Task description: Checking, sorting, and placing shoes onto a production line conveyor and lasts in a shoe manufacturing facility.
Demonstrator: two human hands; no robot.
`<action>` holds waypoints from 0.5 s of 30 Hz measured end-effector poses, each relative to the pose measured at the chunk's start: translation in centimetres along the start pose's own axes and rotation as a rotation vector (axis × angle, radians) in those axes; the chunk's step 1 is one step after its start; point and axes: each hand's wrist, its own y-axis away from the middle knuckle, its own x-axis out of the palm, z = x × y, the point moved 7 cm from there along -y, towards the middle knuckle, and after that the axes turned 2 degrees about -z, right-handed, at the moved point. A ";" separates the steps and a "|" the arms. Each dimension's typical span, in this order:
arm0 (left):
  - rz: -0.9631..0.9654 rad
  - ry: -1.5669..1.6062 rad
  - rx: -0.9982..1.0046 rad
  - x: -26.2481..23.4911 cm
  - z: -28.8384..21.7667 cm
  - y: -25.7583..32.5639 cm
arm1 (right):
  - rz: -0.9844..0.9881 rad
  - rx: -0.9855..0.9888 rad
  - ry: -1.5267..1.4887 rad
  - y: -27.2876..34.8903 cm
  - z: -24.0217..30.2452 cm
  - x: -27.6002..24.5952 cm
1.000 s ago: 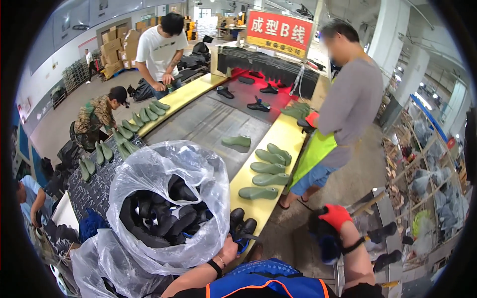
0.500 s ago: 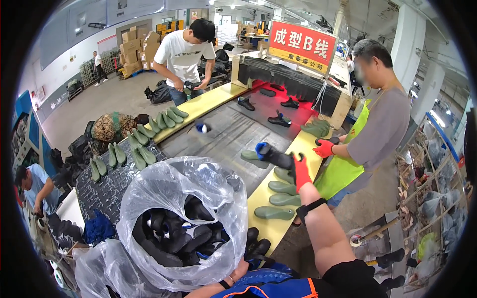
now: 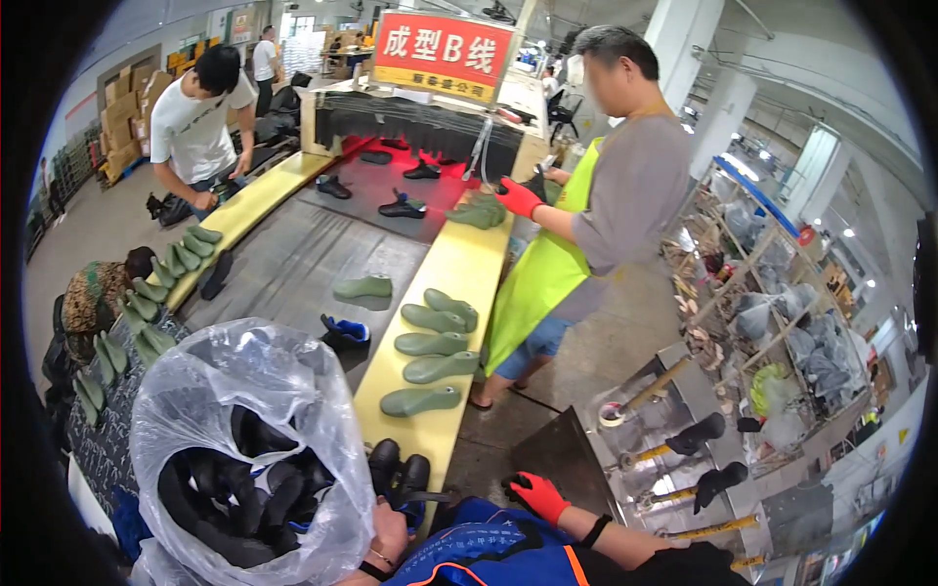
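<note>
My left hand (image 3: 389, 535), bare, is beside the rim of a clear plastic bag (image 3: 322, 391) full of black shoe uppers (image 3: 244, 498). Its fingers are partly hidden near a pair of black shoes (image 3: 401, 474) on the yellow ledge, so its grip does not show. My right hand (image 3: 540, 496), in a red glove with a dark palm, hangs low beyond the ledge with fingers loosely apart. I see nothing held in it. A black shoe with blue lining (image 3: 347, 334) sits on the grey conveyor belt (image 3: 293, 264), near a single green shoe last (image 3: 362, 287).
Several green lasts (image 3: 440, 367) line the yellow ledge (image 3: 376, 386); more stand at the far left. A co-worker in a lime apron (image 3: 547, 264) handles a dark shoe at right. Another person (image 3: 200, 122) works across the belt. A metal bench (image 3: 586, 420) with rods stands right.
My right hand has let go of the blue-lined shoe, now on the belt, and drawn back toward me. The view has swung right. The co-worker's red-gloved hand has risen.
</note>
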 end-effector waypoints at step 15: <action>-0.120 0.295 0.134 -9.6 -4.4 2.7 | -0.227 -0.159 -0.258 9.6 2.2 -3.7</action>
